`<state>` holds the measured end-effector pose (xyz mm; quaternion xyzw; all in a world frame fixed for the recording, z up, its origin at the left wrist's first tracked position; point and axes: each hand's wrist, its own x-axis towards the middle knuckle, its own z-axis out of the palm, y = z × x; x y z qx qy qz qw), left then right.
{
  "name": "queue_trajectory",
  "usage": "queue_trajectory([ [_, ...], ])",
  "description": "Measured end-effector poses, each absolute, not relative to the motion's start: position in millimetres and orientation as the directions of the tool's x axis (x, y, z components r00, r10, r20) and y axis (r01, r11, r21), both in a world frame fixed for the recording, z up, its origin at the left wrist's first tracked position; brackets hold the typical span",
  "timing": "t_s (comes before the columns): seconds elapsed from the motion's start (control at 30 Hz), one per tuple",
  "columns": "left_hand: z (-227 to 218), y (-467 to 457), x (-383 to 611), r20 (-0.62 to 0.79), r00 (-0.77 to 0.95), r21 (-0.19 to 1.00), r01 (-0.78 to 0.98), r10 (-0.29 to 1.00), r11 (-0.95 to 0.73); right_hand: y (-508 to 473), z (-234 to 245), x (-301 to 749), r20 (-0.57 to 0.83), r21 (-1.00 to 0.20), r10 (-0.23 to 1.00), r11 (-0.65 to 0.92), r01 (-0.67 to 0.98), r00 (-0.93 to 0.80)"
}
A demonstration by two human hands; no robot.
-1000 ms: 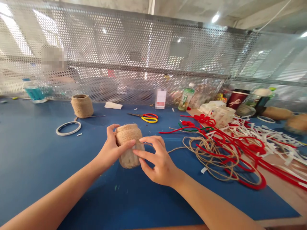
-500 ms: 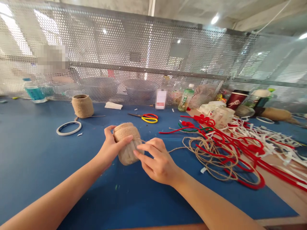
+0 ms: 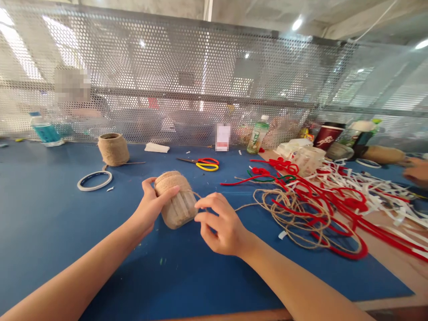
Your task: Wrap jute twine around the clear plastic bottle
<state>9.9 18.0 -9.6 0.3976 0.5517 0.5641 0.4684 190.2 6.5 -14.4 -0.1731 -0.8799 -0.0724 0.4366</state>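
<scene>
Jute-wrapped jar point(image 3: 177, 209) sits tilted in the person's left hand point(image 3: 150, 207), above the middle of the blue worktop point(image 3: 56, 232); whether its base touches the surface cannot be told. Bands of twine circle its upper part, while the lower part is bare, pale and ribbed. The left hand is closed firmly around it, with the thumb lying across the wrapped bands and the fingers curling behind.

The jar looks light and stiff. The twine bands seem the surest place to hold it, since the smooth lower wall may slip. Its material cannot be told, so it may be fragile.

The right hand point(image 3: 222, 225) is just beside the jar, its fingers curled into a narrow pinch. A jute strand point(image 3: 198, 195) runs from the jar past those fingers, but whether they grip it cannot be told. The strand leads to a loose twine coil point(image 3: 294, 218) among red pipe cleaners point(image 3: 377, 234) toward the right edge. Near the back edge lie a twine spool point(image 3: 113, 150) and red-and-yellow-handled scissors point(image 3: 200, 164). A co-worker's hand point(image 3: 416, 171) enters at the right.
</scene>
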Motion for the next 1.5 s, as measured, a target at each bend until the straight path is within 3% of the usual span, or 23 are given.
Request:
queue_trajectory([
  [0.17,-10,16,10,-0.028,-0.203,0.997,-0.075,0.979,0.013,13,-17,187,0.778,-0.299,0.498,0.829,0.473,-0.382],
  [0.37,-7,12,11,0.049,-0.153,0.999,0.001,0.987,-0.05,20,-18,187,0.679,-0.43,0.659,0.713,0.554,-0.322],
  [0.97,-11,7,10,0.175,-0.057,0.977,0.134,0.983,-0.167,15,-11,187,0.705,-0.454,0.638,0.741,0.494,-0.31],
  [1.5,-9,5,12,0.186,-0.061,0.974,0.147,0.981,-0.175,17,-14,187,0.688,-0.445,0.661,0.711,0.545,-0.3],
])
